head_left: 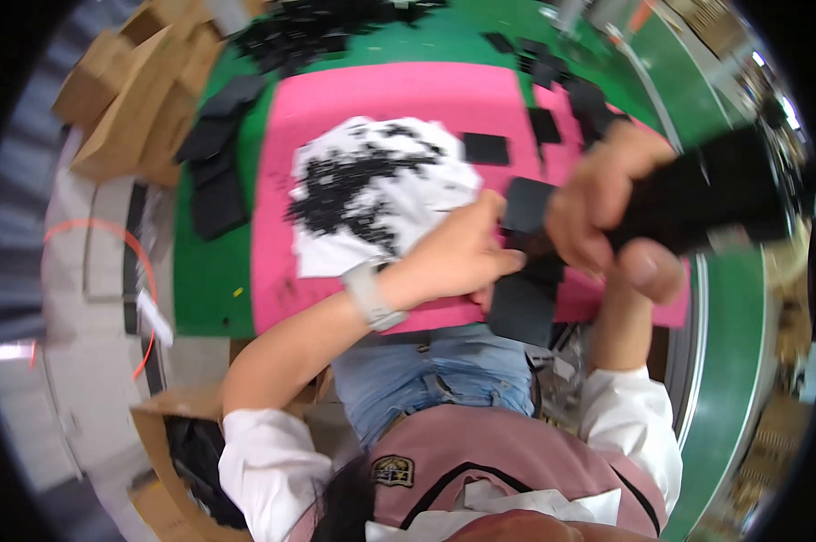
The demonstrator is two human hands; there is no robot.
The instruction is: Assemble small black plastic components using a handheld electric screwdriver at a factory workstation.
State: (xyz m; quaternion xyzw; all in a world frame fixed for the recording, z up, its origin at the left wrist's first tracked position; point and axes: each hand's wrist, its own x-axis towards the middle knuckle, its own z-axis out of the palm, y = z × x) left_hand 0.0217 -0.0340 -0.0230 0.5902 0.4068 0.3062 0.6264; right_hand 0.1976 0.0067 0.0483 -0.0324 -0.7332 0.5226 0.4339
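Fingers of the right hand (607, 203) are closed around a long black block (706, 194), its long axis running out to the right and slightly up. Left hand (462, 253) pinches the edge of a black flat pad (527, 206) just beside it. Below lies another black pad (521, 307) on the pink mat (336, 117). White paper (381, 194) strewn with black bits lies leftward on the green worktop (205, 280).
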